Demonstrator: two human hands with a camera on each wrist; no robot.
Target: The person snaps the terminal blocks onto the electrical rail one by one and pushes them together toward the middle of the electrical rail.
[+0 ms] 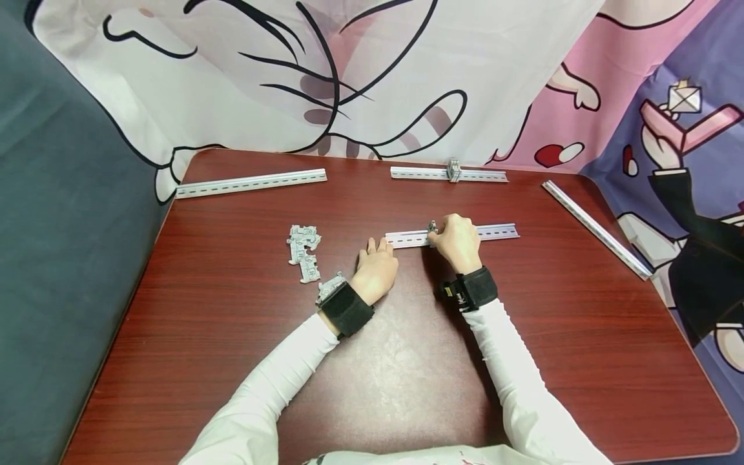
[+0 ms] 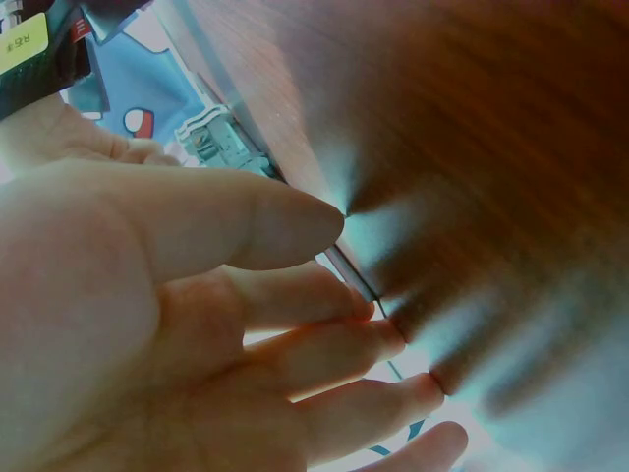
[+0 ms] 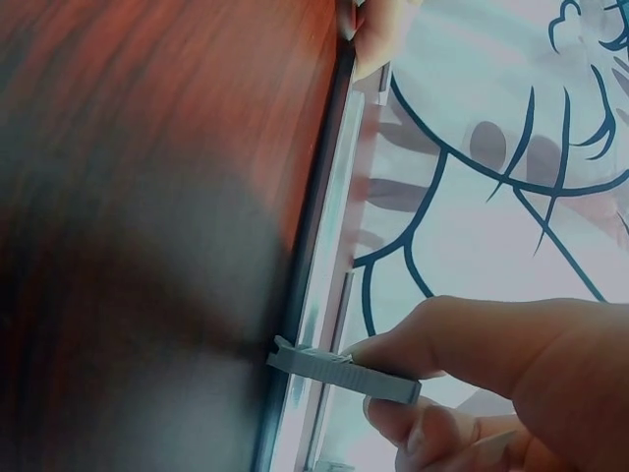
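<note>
My right hand pinches a thin grey terminal block between thumb and fingers. In the right wrist view the block stands crosswise on a slotted metal DIN rail, touching it; whether it is clipped on I cannot tell. At the rail's left end lies my left hand, fingers extended and touching or very near that end. The left wrist view shows its thumb and fingers straight, nothing held between them. Left of this hand, several loose grey terminal blocks lie on the table, one partly hidden by the wrist strap.
Along the table's far side lie a bare rail at left and another rail carrying grey blocks. A further rail lies slanted at the right edge. Printed cloth hangs behind the table.
</note>
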